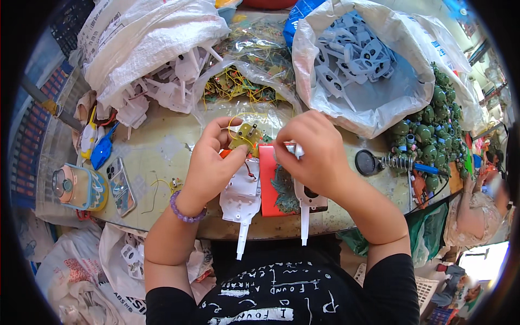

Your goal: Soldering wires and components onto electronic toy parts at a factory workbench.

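Note:
My left hand [214, 160] pinches a small circuit board [246, 134] with thin yellow wires between thumb and fingers. Just beneath it lies a white plastic housing half [238, 200], its narrow stem toward me and a dark red wire inside. Beside it stands a red tray [268, 187] with small dark green pieces [284, 189]. My right hand [317, 154] is closed above the tray's right side, a whitish, shiny bit showing at its fingertips; what it holds is unclear. Under that hand is a second white housing half [306, 214], partly covered.
Wired circuit boards [244, 86] fill a clear bag ahead. White sacks of plastic parts [355, 54] stand behind. A soldering iron stand [374, 162] and green round parts [428, 132] are right; a phone [120, 187], drink container [81, 187] and blue tool [102, 151] left.

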